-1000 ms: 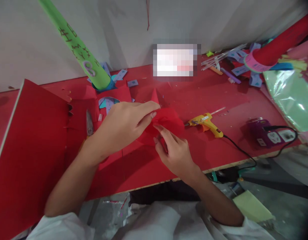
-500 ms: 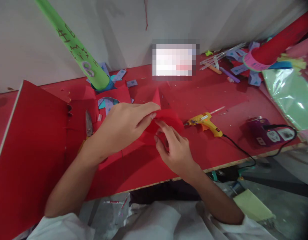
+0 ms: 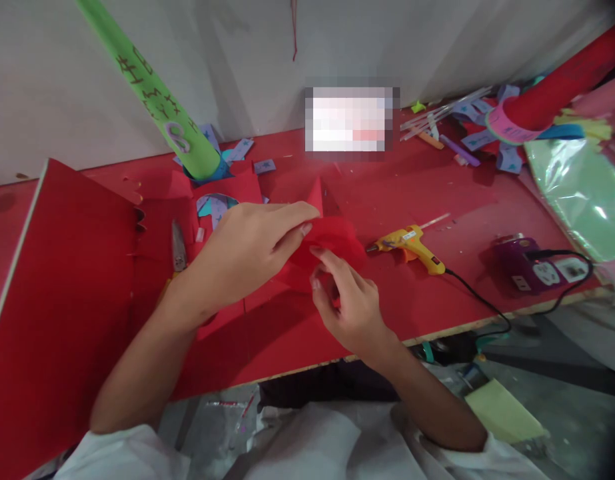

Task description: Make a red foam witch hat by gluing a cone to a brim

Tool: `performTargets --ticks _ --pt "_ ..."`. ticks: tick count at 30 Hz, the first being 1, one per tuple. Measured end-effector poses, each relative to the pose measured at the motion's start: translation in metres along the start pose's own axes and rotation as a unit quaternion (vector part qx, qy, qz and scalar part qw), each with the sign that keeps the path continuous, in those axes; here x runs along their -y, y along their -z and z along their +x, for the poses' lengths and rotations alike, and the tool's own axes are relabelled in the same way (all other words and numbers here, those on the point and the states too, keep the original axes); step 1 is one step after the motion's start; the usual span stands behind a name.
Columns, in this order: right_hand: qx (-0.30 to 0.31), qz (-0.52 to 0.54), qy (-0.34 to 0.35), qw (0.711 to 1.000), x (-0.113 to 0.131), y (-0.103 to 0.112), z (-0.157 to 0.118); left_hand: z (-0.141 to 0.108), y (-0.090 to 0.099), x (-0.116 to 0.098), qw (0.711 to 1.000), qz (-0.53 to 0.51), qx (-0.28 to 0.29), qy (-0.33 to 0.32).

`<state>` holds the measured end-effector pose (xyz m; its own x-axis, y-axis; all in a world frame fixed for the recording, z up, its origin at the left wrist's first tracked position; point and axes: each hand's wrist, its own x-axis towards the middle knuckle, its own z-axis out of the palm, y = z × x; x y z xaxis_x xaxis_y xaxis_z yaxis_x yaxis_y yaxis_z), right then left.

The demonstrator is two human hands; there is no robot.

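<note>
A red sheet rolled into a cone (image 3: pixel 343 233) is in front of me, its pointed tip up and its wide round mouth facing me; whether it is paper or foam I cannot tell. My left hand (image 3: pixel 254 243) pinches its rim between thumb and fingers. Just below, my right hand (image 3: pixel 350 293) has its index finger and thumb curved and apart, the index fingertip at the inside of the cone. Nothing shows between those two fingers. To the right lies a yellow glue gun (image 3: pixel 410 247), its nozzle pointing at the cone.
Scissors (image 3: pixel 178 247) lie left of my forearm, beside a standing red board (image 3: pixel 62 287). A green tube (image 3: pixel 187 143) stands at the back left. At right are a purple power socket (image 3: pixel 522 263), a red tube (image 3: pixel 552 87) and a green plastic-wrapped pack (image 3: pixel 577 193).
My right index fingertip has moved slightly down and away from the left thumb. The left hand keeps its pinch on the cone, nearly still.
</note>
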<state>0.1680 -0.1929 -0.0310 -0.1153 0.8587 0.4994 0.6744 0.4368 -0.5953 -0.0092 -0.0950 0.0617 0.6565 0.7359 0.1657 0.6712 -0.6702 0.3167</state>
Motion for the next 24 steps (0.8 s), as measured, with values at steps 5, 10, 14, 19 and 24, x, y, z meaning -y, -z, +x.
performTargets --ticks 5,10,14,19,24 --pt "-0.018 -0.013 0.013 1.000 0.000 -0.001 -0.005 -0.001 0.001 0.003 0.996 0.034 -0.080 -0.007" --pt "-0.062 -0.047 0.012 0.997 -0.007 0.003 -0.007 -0.001 0.000 0.004 0.995 0.044 -0.085 -0.030" --pt "-0.108 -0.036 0.017 0.993 -0.010 0.005 -0.007 -0.001 0.000 0.003 0.996 0.041 -0.080 -0.015" --pt "-0.146 -0.029 -0.023 0.989 -0.017 0.005 0.002 -0.001 0.003 0.000 0.998 0.024 -0.061 -0.003" --pt "-0.072 0.026 -0.062 0.995 -0.028 0.008 0.019 -0.001 0.004 -0.002 0.999 0.009 -0.042 -0.003"
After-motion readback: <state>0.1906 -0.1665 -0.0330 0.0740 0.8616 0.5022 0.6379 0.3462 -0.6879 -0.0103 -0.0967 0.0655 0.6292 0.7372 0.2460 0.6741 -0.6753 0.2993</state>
